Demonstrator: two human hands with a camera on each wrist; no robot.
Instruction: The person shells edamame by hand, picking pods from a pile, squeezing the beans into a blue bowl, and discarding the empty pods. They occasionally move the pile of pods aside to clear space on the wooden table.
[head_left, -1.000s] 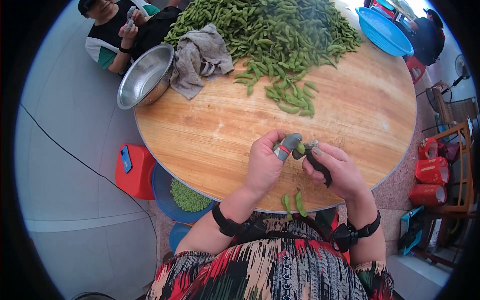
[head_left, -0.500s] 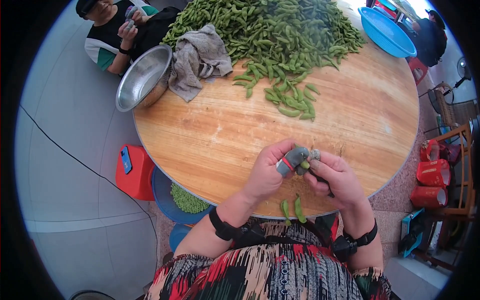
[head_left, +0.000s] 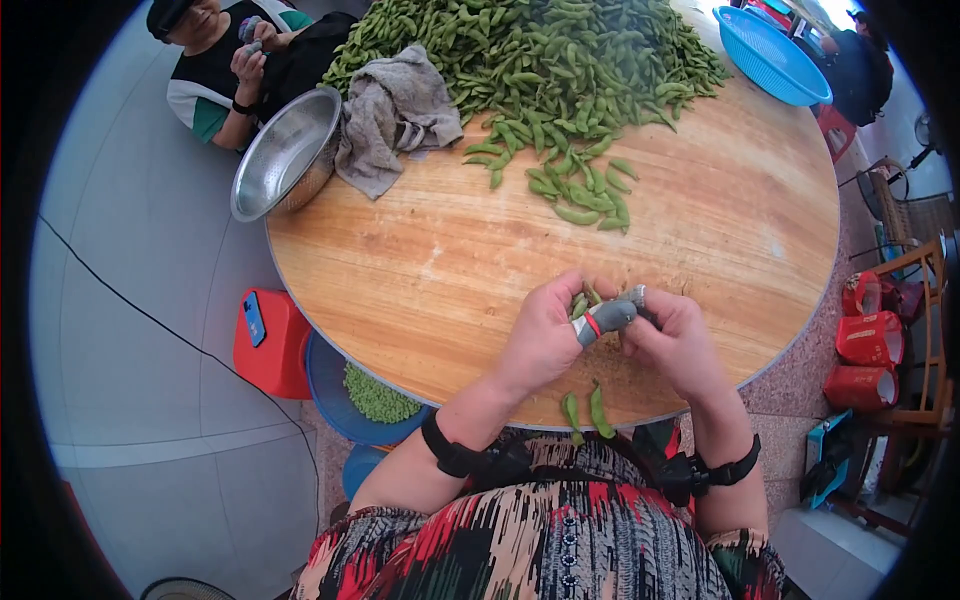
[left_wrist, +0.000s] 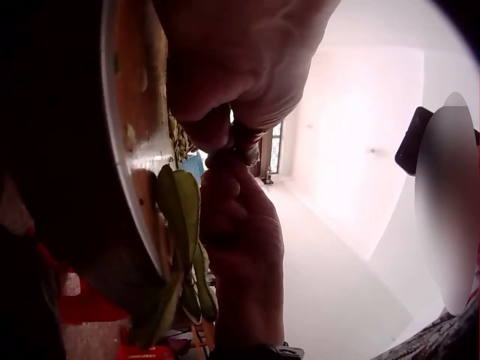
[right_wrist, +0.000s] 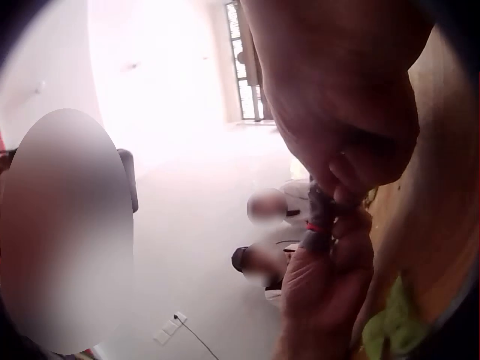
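My left hand (head_left: 540, 335) holds a few green edamame pods (head_left: 580, 303) in its curled fingers. Its thumb wears a grey cover with a red band. My right hand (head_left: 680, 340) meets it over the table, fingers curled and a grey cover on one fingertip. Between the two hands' fingertips a pod is pinched, mostly hidden by the covered thumb. Two loose pods (head_left: 600, 408) lie at the near table edge below the hands; in the left wrist view pods (left_wrist: 180, 210) show close beside the hands. Farther back spreads a big pile of pods (head_left: 560, 70).
On the round wooden table (head_left: 400, 290) are a grey cloth (head_left: 400, 110) and a steel bowl (head_left: 285, 155); a blue basket (head_left: 775, 60) stands back right. Below left, shelled beans (head_left: 380, 395) fill a blue basin (head_left: 325, 375) beside a red stool (head_left: 270, 350). Another person (head_left: 215, 80) sits back left.
The hands have drawn together, and the green pod seen at the left thumb is now hidden between the fingertips. The right hand's fingers have curled in. The two loose pods lie still.
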